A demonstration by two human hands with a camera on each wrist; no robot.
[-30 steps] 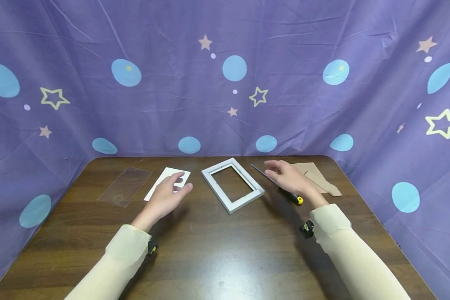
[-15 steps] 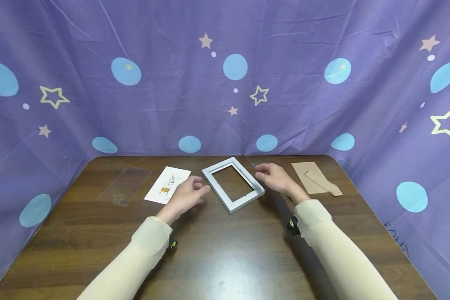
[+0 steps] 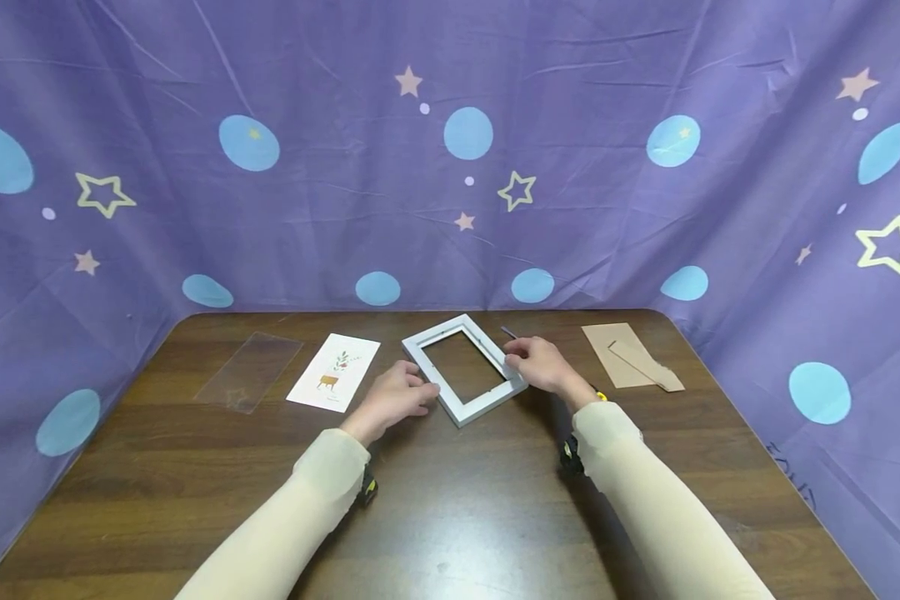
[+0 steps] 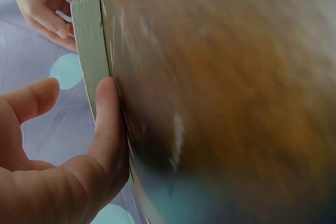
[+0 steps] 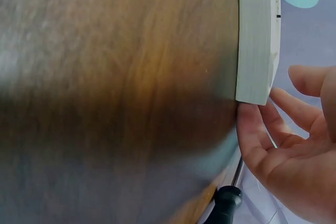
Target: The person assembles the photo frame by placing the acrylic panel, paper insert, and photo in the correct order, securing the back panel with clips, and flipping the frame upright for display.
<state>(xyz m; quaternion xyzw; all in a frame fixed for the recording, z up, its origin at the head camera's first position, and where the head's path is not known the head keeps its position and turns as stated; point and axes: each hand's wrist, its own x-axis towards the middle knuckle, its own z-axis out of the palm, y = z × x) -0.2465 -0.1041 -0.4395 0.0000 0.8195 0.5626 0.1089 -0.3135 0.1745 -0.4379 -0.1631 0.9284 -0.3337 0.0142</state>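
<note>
A silver-grey picture frame (image 3: 487, 403) lies flat on the table between both hands. Its opening shows bare wood. My left hand (image 3: 393, 396) is at the frame's left side; in the left wrist view a finger touches the frame's edge (image 4: 89, 45) while the thumb stands apart. At the right side is my right hand (image 3: 543, 364). The right wrist view has its fingertips against the end of the frame (image 5: 255, 35), with the thumb away from it. Partly hidden under the right hand lies a screwdriver (image 5: 224, 204) with a dark handle; its yellow end shows in the head view.
Left of the frame lies a white card (image 3: 335, 372) with a printed picture. Farther left is a clear rectangular sheet (image 3: 251, 371). To the right sits a brown backing board (image 3: 615, 367) with a folded stand piece. A purple patterned curtain (image 3: 450, 233) closes off the back.
My left hand has moved right from above the card to the frame, uncovering the printed picture. The right hand has moved left from over the screwdriver to the frame's right side.
</note>
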